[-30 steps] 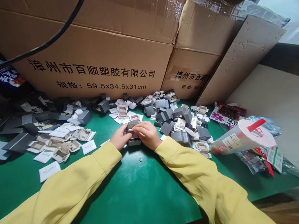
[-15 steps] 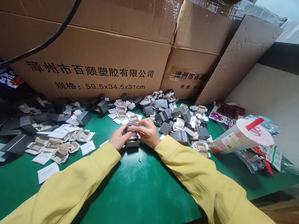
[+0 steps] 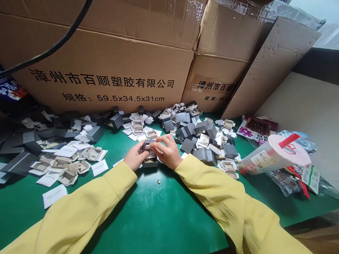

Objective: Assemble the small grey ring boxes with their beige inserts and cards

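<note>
Left hand [image 3: 135,156], 1 of 2, holds 1 small dark box [image 3: 150,164] by its left side. Right hand [image 3: 168,151] has thumb and fingertips close together at the box's upper part; whether they grip anything cannot be told. The box is open, between both hands, over 1 green table [image 3: 165,224]. Nearer the body lies 1 tiny bit [image 3: 158,182]. Rightward stands 1 cup [image 3: 269,155] with 1 red straw [image 3: 289,141]; behind, 2 printed cartons [image 3: 113,61].

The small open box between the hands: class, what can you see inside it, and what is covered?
Inside the small open box, something pale shows, too small to identify. The left hand and right hand partly cover the box, hiding much of its inside.
</note>
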Motion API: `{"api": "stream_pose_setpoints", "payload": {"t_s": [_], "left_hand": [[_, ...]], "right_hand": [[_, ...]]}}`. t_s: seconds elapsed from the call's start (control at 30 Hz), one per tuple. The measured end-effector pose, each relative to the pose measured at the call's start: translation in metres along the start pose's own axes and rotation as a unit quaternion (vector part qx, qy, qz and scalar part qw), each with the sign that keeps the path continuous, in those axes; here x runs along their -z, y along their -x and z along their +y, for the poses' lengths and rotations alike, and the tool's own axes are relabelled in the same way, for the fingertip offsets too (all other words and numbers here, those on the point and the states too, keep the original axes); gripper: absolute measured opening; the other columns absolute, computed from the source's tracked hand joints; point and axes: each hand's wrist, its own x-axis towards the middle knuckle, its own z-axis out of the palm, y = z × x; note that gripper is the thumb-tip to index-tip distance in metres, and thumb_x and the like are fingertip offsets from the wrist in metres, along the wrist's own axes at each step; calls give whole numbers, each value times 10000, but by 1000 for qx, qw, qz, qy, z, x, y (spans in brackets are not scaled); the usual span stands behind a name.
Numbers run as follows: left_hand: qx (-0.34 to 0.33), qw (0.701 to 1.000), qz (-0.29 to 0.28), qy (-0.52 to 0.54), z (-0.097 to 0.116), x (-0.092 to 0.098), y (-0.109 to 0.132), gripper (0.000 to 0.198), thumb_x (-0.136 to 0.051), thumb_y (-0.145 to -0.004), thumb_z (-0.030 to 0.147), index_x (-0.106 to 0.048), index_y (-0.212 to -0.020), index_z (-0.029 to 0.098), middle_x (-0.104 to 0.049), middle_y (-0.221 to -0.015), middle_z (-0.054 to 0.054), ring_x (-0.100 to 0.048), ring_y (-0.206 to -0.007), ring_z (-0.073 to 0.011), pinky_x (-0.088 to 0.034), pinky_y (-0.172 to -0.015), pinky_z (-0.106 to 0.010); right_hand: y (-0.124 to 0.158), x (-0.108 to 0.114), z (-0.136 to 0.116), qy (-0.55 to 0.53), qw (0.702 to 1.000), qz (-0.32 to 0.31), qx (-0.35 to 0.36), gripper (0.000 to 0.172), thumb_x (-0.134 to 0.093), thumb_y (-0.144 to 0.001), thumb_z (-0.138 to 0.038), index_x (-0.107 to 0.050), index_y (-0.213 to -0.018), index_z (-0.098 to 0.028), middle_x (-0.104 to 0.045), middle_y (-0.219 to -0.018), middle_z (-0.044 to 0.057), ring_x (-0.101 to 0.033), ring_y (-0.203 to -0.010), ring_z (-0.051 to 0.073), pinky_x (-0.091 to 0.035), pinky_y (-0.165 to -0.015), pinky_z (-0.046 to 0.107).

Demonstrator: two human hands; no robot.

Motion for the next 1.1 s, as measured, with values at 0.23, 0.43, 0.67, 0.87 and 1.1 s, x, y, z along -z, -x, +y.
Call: {"api": "stream_pose_setpoints", "payload": {"t_s": [0.23, 0.43, 0.67, 0.87, 1.1], "left_hand": [[-7, 1000, -5, -15, -2, 2, -3, 352, -573, -610, 218, -548, -954, 152, -605, -861, -22, -565, -838, -195, -445, -789, -325], [-1, 1000, -1, -14, -3, 2, -2, 440, -574, -601, 217, -528, -1033, 148, -608, -890, -27, -574, -834, -198, -462, -780, -335], [29, 998, 23, 53, 1, -1, 0, 487, -613, -617, 260, -511, -1081, 152, -619, -993, -68, -620, -840, -228, -486, -772, -374], [30, 991, 68, 112, -6, 1, -3, 518, -642, -639, 345, -504, -1104, 165, -623, -980, -77, -633, -735, -208, -504, -636, -333], [3, 990, 106, 98, -15, 4, -8, 386, -653, -639, 312, -570, -987, 165, -607, -770, -12, -587, -688, -157, -489, -644, -285]], "right_hand": [[1, -3, 2, -32, 999, 36, 0, 119, -524, -839, -226, -630, -894, -228, -594, -845, 53, -497, -815, 170, -444, -735, 313], [-1, -3, 1, -85, 994, 48, -46, 199, -517, -831, -249, -562, -1013, -182, -598, -929, 70, -513, -875, 174, -455, -785, 316], [-3, -1, 4, -117, 985, 54, -111, 232, -433, -881, -292, -550, -1037, -167, -600, -959, 74, -517, -897, 173, -438, -816, 325], [-2, -6, 15, 11, 977, -163, -137, 384, -447, -860, -277, -478, -1235, -199, -446, -1321, 77, -374, -1172, 243, -320, -973, 416], [-1, -4, 12, 33, 971, -195, -131, 296, -499, -844, -375, -556, -1080, -205, -582, -1110, 63, -457, -1041, 222, -360, -859, 348]]}}
